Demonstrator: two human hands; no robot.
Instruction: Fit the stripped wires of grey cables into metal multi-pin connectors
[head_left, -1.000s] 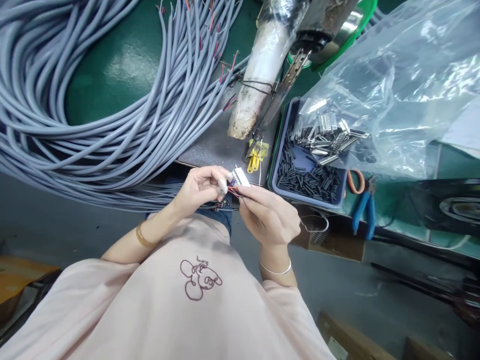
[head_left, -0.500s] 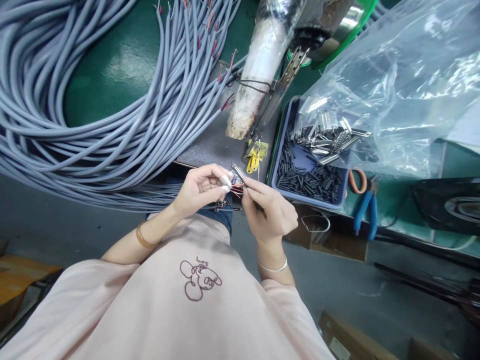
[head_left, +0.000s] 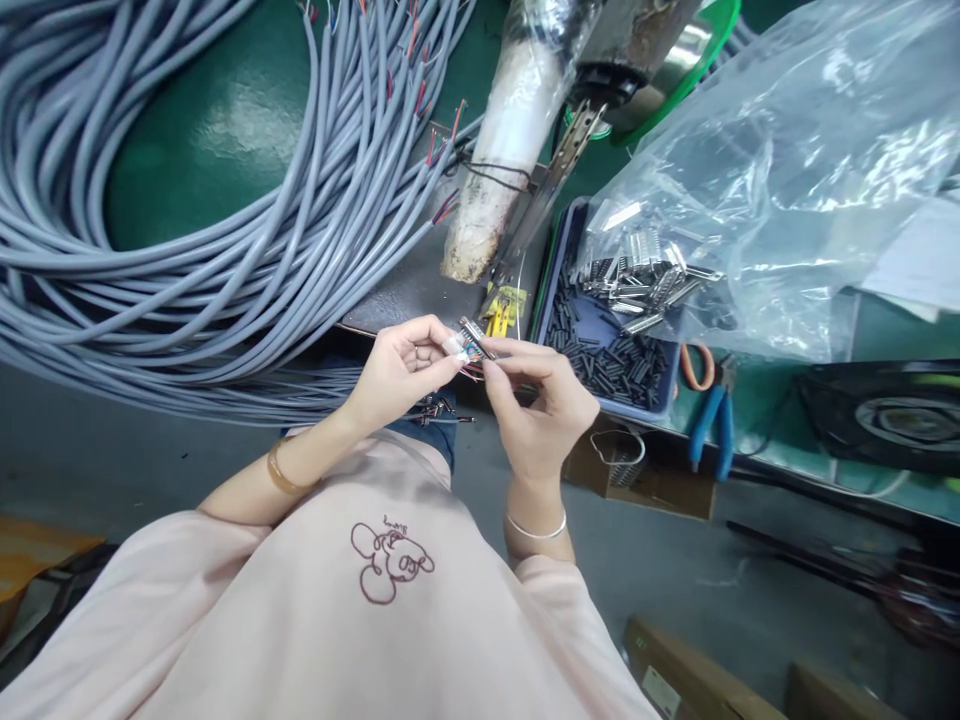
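My left hand (head_left: pixel 409 368) is closed in a pinch, its white-covered fingertips on thin coloured wires (head_left: pixel 472 352) beside a multi-pin metal connector (head_left: pixel 477 338). From the other side, the thumb and index finger of my right hand (head_left: pixel 546 402) grip the connector's near end. Fingertips partly hide the connector and the wires. Below my hands, several cable ends with dark connectors (head_left: pixel 439 407) lie near my lap. Just beyond the fingers is a yellow piece (head_left: pixel 498 318) on the bench.
Grey cables (head_left: pixel 262 300) cover the bench's left side. A soldering iron with a perforated metal barrel (head_left: pixel 574 140) and a plastic-wrapped white roll (head_left: pixel 491 150) stand ahead. At right are a blue tray (head_left: pixel 654 408) of black pieces, a clear bag (head_left: pixel 780 190) and blue-handled pliers (head_left: pixel 712 425).
My left fingertips have closed in on the wires beside the connector. My right fingers have shifted their hold, with the thumb further forward. The whole view has slid slightly.
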